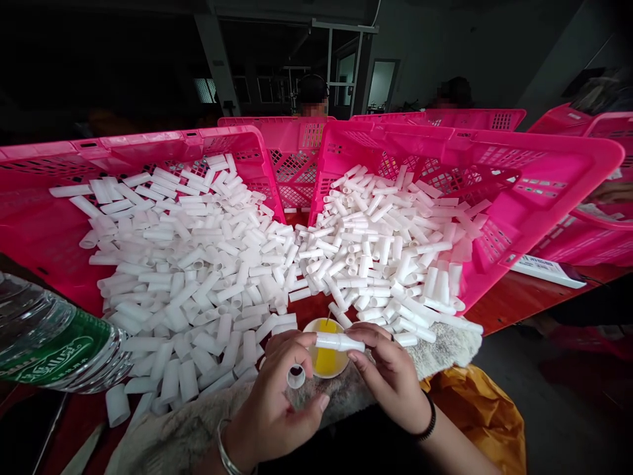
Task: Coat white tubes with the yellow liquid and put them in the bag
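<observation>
Between my hands lies a white plastic tube (340, 342), level, with a narrower right part. My right hand (390, 369) pinches its right end between thumb and fingers. The fingertips of my left hand (277, 402) touch its left end. A second white tube (295, 377) is tucked in my left fingers, its round open end facing me; my left thumb stands apart. Just behind the held tube is a small round bowl (311, 326) with something flat and yellow (326, 363) in it and a thin stick. My hands partly hide the bowl.
Loose white tubes (198, 264) spill from two tipped pink crates (291, 165) on a red table (524, 300). A large water bottle (59, 340) lies at the left. A cloth (455, 343) covers the front edge; orange fabric (479, 409) hangs at right. People sit beyond the crates.
</observation>
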Tool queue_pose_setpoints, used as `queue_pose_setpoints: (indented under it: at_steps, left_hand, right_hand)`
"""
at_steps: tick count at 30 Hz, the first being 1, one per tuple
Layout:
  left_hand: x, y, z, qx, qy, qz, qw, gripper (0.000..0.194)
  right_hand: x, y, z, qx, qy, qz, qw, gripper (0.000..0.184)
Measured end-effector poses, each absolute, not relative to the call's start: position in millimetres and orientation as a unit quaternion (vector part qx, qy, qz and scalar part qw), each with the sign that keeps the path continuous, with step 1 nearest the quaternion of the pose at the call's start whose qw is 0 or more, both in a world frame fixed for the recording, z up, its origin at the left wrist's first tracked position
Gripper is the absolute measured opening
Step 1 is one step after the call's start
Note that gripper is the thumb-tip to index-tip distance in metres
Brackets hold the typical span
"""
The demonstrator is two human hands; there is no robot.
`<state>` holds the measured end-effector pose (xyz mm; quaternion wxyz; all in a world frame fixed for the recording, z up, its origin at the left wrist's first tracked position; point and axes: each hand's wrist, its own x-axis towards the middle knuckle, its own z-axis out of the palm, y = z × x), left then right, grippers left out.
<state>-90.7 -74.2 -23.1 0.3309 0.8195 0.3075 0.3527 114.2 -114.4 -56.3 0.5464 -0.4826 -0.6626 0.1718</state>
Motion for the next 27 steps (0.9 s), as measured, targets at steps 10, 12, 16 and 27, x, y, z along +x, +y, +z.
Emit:
queue_pose_setpoints:
  at_steps: [10, 12, 16, 27]
  left_hand:
    - [-98, -71, -12, 0.797, 0.321, 0.364, 0.358, 0.011]
    - [-101, -71, -14, 0.736, 0.347, 0.389, 0.432, 0.014]
    - [-102, -72, -24, 0.637, 0.424, 0.383, 0.517, 0.025]
    - [-105, -74, -26, 0.766, 0.469, 0.332, 0.288, 0.027]
  right_hand:
    - [111, -110, -47, -0.496, -0.422, 0.468, 0.598, 0.029]
    - [114, -107, -47, -0.512, -0.379, 0.509, 0.579, 0.035]
    - [120, -100, -47, -0.527, -0.352, 0.557, 0.537, 0.042]
    - [111, -104, -25, -0.489, -0.347, 0.606, 0.523, 0.041]
